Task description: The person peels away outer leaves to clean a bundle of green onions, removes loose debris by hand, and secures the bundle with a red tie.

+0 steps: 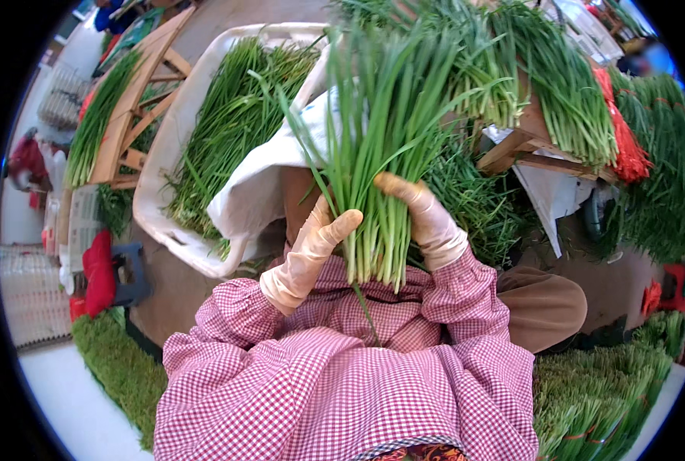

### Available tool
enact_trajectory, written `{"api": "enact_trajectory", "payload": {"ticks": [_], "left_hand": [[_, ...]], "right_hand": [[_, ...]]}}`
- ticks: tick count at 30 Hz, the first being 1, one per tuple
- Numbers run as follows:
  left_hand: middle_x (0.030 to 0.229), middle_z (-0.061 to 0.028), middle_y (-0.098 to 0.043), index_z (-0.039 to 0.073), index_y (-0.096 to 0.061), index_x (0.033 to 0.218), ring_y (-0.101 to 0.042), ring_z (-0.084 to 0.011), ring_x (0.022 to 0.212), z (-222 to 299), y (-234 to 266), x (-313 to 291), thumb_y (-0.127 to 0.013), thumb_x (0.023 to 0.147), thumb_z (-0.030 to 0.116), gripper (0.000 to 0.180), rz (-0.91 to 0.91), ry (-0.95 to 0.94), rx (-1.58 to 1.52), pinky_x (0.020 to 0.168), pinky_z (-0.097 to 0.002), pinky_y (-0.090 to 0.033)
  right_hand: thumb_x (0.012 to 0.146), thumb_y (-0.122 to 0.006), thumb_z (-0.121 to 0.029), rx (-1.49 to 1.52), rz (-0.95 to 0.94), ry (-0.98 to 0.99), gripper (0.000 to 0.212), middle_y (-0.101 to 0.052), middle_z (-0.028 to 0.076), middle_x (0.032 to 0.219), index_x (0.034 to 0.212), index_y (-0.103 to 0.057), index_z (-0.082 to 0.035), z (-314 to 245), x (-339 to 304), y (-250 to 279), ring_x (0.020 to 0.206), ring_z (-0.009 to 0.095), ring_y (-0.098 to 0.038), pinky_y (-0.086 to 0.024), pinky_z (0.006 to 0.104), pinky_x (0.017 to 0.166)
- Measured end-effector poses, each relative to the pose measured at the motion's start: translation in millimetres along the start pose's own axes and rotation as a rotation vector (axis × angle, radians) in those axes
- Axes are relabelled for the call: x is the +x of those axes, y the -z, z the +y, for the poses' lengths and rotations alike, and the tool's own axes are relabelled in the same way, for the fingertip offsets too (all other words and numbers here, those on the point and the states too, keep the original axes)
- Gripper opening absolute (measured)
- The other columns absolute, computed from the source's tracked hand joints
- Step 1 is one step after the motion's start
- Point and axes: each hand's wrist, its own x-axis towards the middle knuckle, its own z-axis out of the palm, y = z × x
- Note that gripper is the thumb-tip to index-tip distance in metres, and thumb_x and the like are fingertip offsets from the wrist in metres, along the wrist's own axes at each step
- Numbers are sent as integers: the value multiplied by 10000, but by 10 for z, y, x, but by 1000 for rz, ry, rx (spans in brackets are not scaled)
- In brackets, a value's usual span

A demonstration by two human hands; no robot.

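A loose bunch of Chinese chives stands upright before my chest, pale cut ends down and green leaves fanned out at the top. My left hand, in a thin whitish glove, clasps it from the left with the thumb across the stems. From the other side my right hand, gloved alike with soiled fingertips, grips the bunch, its thumb on the front. Most fingers of both hands are hidden behind the stems. One stray chive leaf dangles below the bunch over my checked clothing.
A white plastic crate full of chives is at the left, a white cloth over its near side. More chives lie on a wooden stand at the right, beside red ties. Loose leaves are heaped beneath. Bundles stand behind me.
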Motion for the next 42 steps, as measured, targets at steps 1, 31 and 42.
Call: {"api": "enact_trajectory", "payload": {"ticks": [1, 31, 42], "left_hand": [[1219, -73, -432, 31, -316, 1290, -404, -176, 1127, 7, -18, 48, -632, 786, 329, 666, -18, 31, -62, 962, -297, -313], [984, -58, -614, 28, -572, 1042, -575, -136, 875, 1825, -547, 1468, -701, 717, 119, 362, -305, -727, 296, 761, -245, -469], [950, -56, -611, 20, -559, 1044, -587, -144, 837, 1486, -325, 1853, -708, 720, 189, 394, -342, -396, -66, 767, -244, -483]], "right_hand": [[743, -674, -196, -30, -36, 32, 402, -601, 77, 975, 1077, -535, -22, -13, -33, -53, 878, 171, -565, -445, 293, 809], [721, -708, -167, -990, -165, 852, 288, -647, 68, 838, 944, -623, -6, -1927, 468, -799, 726, 116, -607, -505, 234, 644], [709, -709, -244, -1036, -100, 436, 402, -643, 100, 846, 999, -594, 9, -1845, 675, -568, 720, 157, -603, -489, 273, 662]]}}
